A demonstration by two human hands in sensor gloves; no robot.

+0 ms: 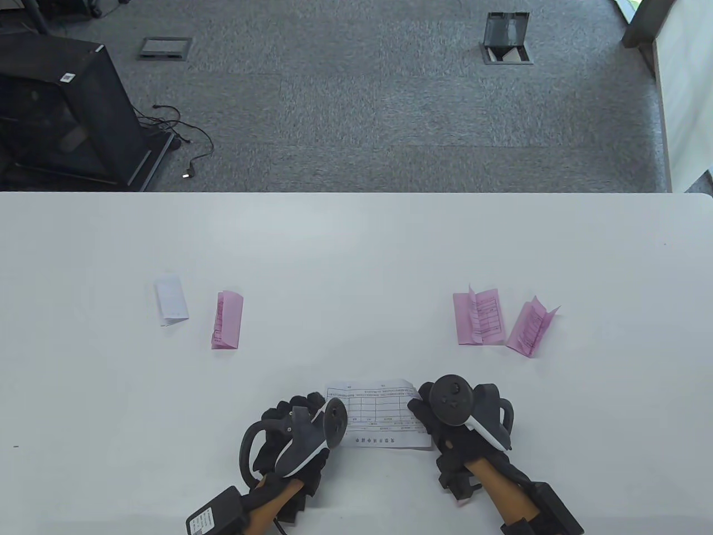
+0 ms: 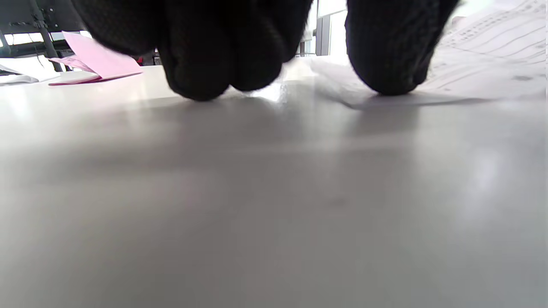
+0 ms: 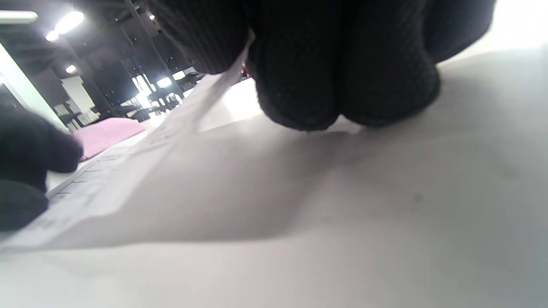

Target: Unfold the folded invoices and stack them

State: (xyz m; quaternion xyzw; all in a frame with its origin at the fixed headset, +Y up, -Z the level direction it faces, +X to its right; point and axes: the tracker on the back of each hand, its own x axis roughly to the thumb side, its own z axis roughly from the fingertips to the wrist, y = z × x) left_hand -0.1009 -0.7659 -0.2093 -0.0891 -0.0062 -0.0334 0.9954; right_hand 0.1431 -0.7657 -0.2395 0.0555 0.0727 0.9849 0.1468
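Note:
A white invoice [image 1: 379, 415] lies unfolded, print side up, at the table's front middle between my hands. My left hand [image 1: 315, 405] is at its left edge; in the left wrist view one fingertip [image 2: 389, 64] presses on the sheet [image 2: 488, 60] and the other fingers [image 2: 205, 64] rest on the table. My right hand [image 1: 419, 409] is at its right edge; in the right wrist view the sheet [image 3: 128, 175] rises up between my fingers [image 3: 342, 72], pinched. A folded white invoice [image 1: 171, 300] and a folded pink one [image 1: 227, 320] lie at the left. Two half-open pink ones [image 1: 479, 317] [image 1: 532, 326] lie at the right.
The white table [image 1: 356, 251] spans the view, with its far edge at mid-frame and grey carpet beyond. A black cabinet [image 1: 61, 111] and cables stand on the floor at the far left. The pink invoice also shows in the left wrist view [image 2: 100, 60].

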